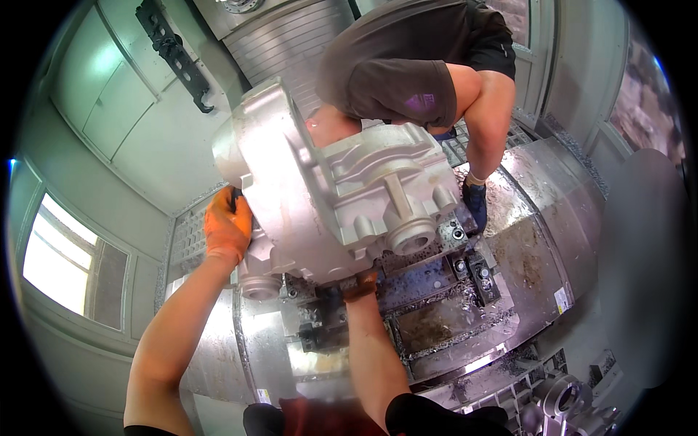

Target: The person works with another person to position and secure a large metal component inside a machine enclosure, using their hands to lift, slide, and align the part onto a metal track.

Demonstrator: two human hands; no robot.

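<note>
While the left hand (pixel 227 227) in its orange glove grips the left edge of the one big metal casting (pixel 334 185), fingers wrapped on it, the right hand (pixel 361 283) props it underneath, grip hidden. It seems mid-lift above the table (pixel 429 283); a co-worker's blue-gloved hand (pixel 476 203) steadies the right. Next move wants slow, level handling.

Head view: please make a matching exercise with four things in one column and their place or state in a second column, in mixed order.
Things:
1. left hand
2. right hand
3. co-worker's gloved hand
4. metal casting

Places or states:
A. on the far right side of the casting, in a dark blue glove
B. under the casting's near bottom edge, mostly hidden
C. held tilted above the machine fixture
D. pressed on the casting's left side, in an orange glove

Pairs: 1-D, 2-B, 3-A, 4-C
</note>
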